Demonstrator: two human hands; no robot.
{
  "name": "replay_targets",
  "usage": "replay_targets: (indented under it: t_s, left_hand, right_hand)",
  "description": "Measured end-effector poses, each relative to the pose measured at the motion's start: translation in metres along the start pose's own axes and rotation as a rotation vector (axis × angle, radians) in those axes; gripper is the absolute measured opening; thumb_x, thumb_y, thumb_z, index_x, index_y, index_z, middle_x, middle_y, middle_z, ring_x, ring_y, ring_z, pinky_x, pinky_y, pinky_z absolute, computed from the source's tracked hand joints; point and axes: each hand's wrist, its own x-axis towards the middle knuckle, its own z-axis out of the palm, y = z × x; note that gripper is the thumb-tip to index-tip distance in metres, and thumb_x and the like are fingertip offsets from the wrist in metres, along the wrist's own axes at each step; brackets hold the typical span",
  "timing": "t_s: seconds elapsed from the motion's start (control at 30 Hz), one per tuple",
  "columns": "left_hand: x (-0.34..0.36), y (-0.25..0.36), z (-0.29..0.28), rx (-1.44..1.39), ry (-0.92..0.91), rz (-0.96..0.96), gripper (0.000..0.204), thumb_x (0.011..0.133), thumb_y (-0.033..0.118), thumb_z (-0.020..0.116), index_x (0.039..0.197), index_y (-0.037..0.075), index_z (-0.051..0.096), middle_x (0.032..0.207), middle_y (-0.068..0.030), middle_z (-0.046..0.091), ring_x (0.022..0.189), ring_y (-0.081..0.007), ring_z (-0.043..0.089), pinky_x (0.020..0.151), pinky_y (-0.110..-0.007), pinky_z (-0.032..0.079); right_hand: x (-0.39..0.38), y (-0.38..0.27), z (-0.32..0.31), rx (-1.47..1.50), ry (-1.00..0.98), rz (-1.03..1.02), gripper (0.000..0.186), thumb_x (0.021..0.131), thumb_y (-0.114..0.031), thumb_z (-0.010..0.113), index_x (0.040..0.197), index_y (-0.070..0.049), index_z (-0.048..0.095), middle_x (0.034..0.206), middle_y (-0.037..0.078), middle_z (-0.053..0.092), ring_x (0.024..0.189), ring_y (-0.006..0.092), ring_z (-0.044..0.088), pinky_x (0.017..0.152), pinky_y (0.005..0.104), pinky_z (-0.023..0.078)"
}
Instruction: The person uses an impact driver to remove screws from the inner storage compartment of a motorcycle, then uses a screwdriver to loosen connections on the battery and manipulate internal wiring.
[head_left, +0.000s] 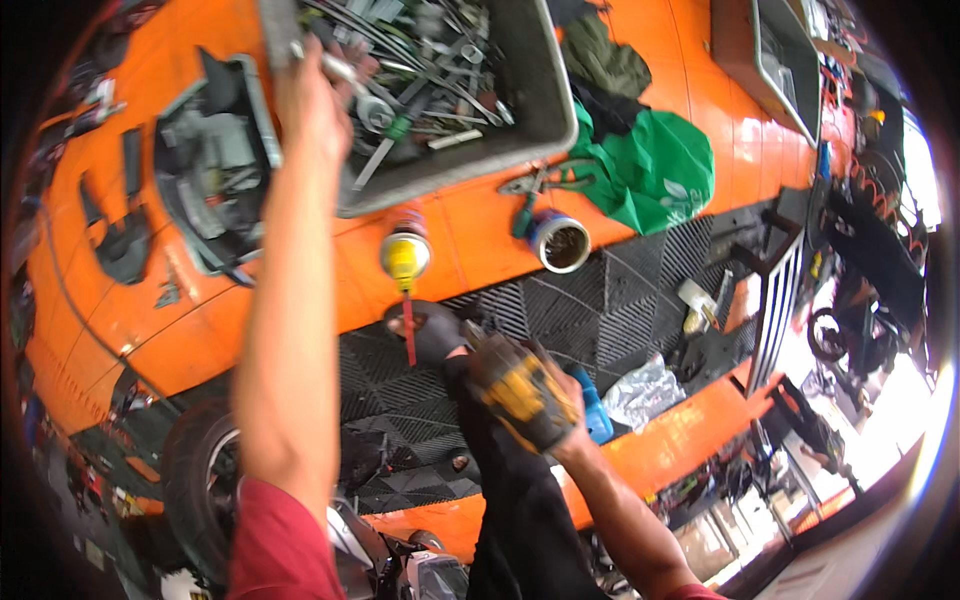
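My left hand point(318, 105), slightly blurred, is at the left edge of a grey bin point(455, 175) full of metal tools, fingers closed on a silver metal piece point(335, 64). My right hand point(568, 405) grips a yellow-and-black power tool point(515, 385) below the workbench edge. An upright spray can point(404, 258) with a red straw stands on the orange bench point(450, 250), beside an open tin point(563, 248) and pliers point(525, 190).
A tray of grey parts point(210, 170) and green bag point(650, 170) lie on the bench. Below are a black tiled floor point(620, 300), a tyre point(190, 470), metal frame point(775, 330) and blue object point(595, 410). Another grey bin point(770, 70) sits back right.
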Motion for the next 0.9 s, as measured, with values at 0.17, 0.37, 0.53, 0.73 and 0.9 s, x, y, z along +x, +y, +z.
replay_targets:
  t_s: [0.17, 0.37, 0.53, 0.73, 0.9]
  left_hand:
    - [-0.244, 0.096, -0.037, -0.623, 0.151, -0.436, 0.016, 0.098, 0.025, 0.060, 0.103, 0.011, 0.063, 0.061, 0.0039, 0.045, 0.052, -0.0062, 0.045, 0.049, -0.025, 0.045]
    - [-0.508, 0.294, -0.008, -0.615, 0.598, -0.278, 0.018, 0.097, 0.027, 0.062, 0.098, 0.009, 0.063, 0.073, -0.0015, 0.060, 0.066, -0.0177, 0.065, 0.066, -0.029, 0.055]
    - [-0.683, 0.362, -0.053, -0.748, 0.593, -0.014, 0.018, 0.096, 0.024, 0.054, 0.099, 0.007, 0.057, 0.072, -0.0070, 0.059, 0.067, -0.0242, 0.067, 0.069, -0.034, 0.053]
    - [-0.891, 0.415, -0.073, -0.793, 0.151, 0.533, 0.023, 0.096, 0.026, 0.047, 0.098, 0.003, 0.050, 0.066, -0.0085, 0.055, 0.084, -0.0314, 0.069, 0.080, -0.041, 0.052]
    - [-1.055, 0.464, -0.119, -0.674, 0.232, 1.029, 0.029, 0.099, 0.031, 0.044, 0.097, 0.003, 0.050, 0.075, -0.0099, 0.058, 0.091, -0.0322, 0.066, 0.091, -0.047, 0.050]
  right_hand:
    - [-0.101, -0.094, -0.030, -0.366, -0.227, -0.228, 0.045, 0.071, -0.013, 0.085, 0.111, -0.004, 0.067, 0.102, 0.005, 0.071, 0.087, 0.0150, 0.069, 0.076, 0.0291, 0.056]
    - [-0.239, -0.231, 0.004, 0.267, -0.568, 0.190, 0.047, 0.074, -0.007, 0.081, 0.117, 0.000, 0.065, 0.109, 0.008, 0.071, 0.096, 0.0153, 0.069, 0.086, 0.0304, 0.055]
    - [-0.346, -0.251, 0.066, 0.072, -0.883, 0.100, 0.048, 0.076, -0.013, 0.078, 0.120, 0.000, 0.062, 0.104, 0.009, 0.068, 0.091, 0.0183, 0.066, 0.083, 0.0327, 0.053]
    - [-0.492, -0.255, 0.073, 0.021, -1.045, 0.001, 0.050, 0.079, -0.025, 0.076, 0.119, -0.001, 0.057, 0.090, 0.009, 0.064, 0.075, 0.0197, 0.062, 0.070, 0.0341, 0.052]
    - [-0.592, -0.260, 0.123, 0.050, -1.370, -0.052, 0.054, 0.081, -0.035, 0.075, 0.119, -0.003, 0.053, 0.078, 0.008, 0.060, 0.062, 0.0209, 0.059, 0.059, 0.0353, 0.051]
